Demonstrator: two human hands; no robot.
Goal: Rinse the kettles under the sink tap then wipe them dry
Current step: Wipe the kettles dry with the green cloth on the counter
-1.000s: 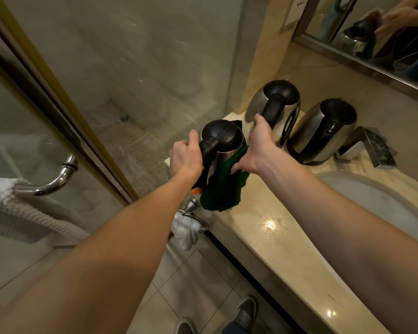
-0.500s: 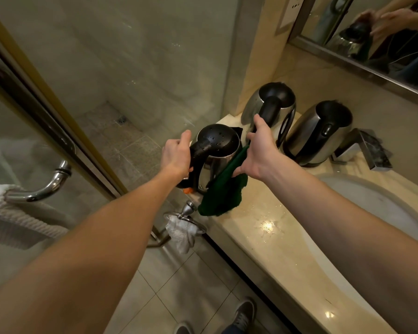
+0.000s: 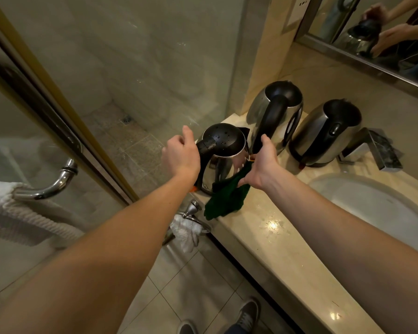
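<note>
Wipe-dry stage: left hand [image 3: 180, 156] fingers curled round the kettle [image 3: 223, 143] handle, right hand [image 3: 263, 165] pinching the green cloth [image 3: 227, 201] against its side (lid's wet, probably next).

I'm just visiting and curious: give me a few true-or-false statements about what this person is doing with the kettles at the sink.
1. Three kettles stand on the counter: the nearest kettle, the middle kettle and the far kettle. True.
2. The right hand holds a white cloth. False: it holds a green cloth.
3. The left hand is at the nearest kettle's handle. True.
4. The nearest kettle sits in the sink. False: it stands on the counter's left end, away from the sink.
5. Both hands are on the far kettle. False: nothing touches it, and it stands beside the tap.
</note>
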